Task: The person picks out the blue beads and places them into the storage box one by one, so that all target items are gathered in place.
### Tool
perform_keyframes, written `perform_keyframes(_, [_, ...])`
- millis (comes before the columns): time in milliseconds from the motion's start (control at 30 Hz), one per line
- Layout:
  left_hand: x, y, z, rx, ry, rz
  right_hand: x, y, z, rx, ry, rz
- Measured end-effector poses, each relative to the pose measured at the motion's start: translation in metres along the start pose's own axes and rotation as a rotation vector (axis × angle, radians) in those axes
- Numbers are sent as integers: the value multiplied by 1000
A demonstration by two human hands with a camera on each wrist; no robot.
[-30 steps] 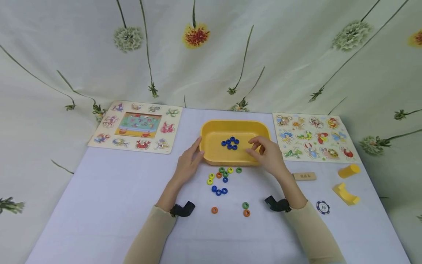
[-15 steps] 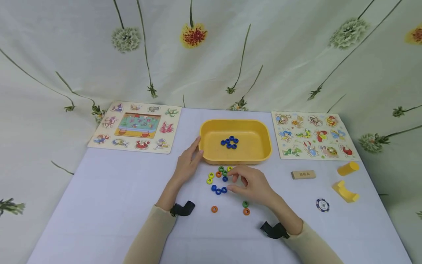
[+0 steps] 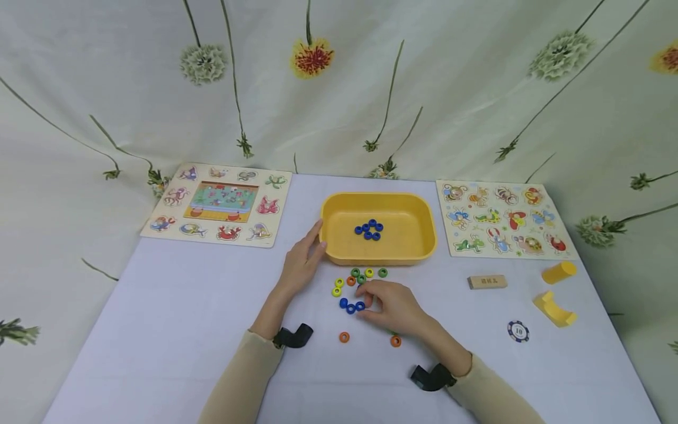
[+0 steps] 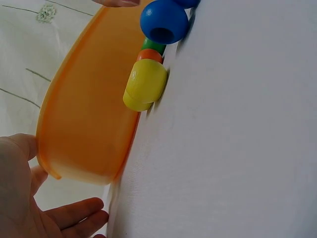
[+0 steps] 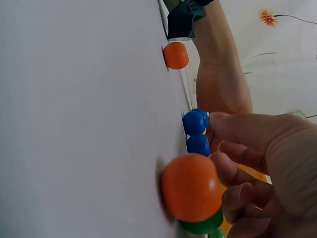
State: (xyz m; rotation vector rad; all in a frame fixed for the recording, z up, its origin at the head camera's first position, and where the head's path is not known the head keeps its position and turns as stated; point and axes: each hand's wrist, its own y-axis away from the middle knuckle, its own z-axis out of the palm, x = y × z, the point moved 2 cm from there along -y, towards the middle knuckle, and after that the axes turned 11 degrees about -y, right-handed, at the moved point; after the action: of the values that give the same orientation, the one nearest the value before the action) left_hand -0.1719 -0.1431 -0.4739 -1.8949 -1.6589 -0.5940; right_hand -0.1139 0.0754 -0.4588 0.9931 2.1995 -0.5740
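Observation:
My left hand point(image 3: 301, 265) lies with extended fingers against the left side of a yellow tray point(image 3: 331, 254); in the left wrist view its thumb touches the tray wall point(image 4: 89, 119). Inside the tray sit several blue beads point(image 3: 369, 229). My right hand point(image 3: 394, 306) reaches low over the table in front of the tray. Its thumb and index finger are parted beside loose blue beads point(image 3: 351, 308), with no bead seen gripped. One blue bead is mostly hidden under the index finger. In the right wrist view, blue beads point(image 5: 198, 144) stand close to the thumb tip.
Yellow beads point(image 3: 339, 282), green beads point(image 3: 382, 272) and orange beads point(image 3: 344, 337) lie about the table. Two picture puzzle boards point(image 3: 265, 235) point(image 3: 450, 250) flank the tray. At right are a wooden block point(image 3: 487, 282), a yellow cylinder point(image 3: 559, 272), a yellow arch point(image 3: 554, 308) and a chip point(image 3: 518, 331).
My right hand has come out from over the tray, down to the loose beads, then slightly further left to the blue ones. The left hand stays at the tray.

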Motion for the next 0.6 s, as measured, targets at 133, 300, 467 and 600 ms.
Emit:
perform_keyframes(133, [-1, 0, 0, -7, 3, 1, 6, 0, 6, -15, 42, 24])
perform_keyframes(300, [0, 1, 0, 3, 2, 9, 11, -1, 11, -23, 70, 27])
perform_keyframes(467, [-1, 0, 1, 3, 0, 4, 4, -2, -3, 40, -35, 14])
perform_keyframes(600, [-1, 0, 0, 6, -2, 4, -1, -16, -38, 157, -103, -9])
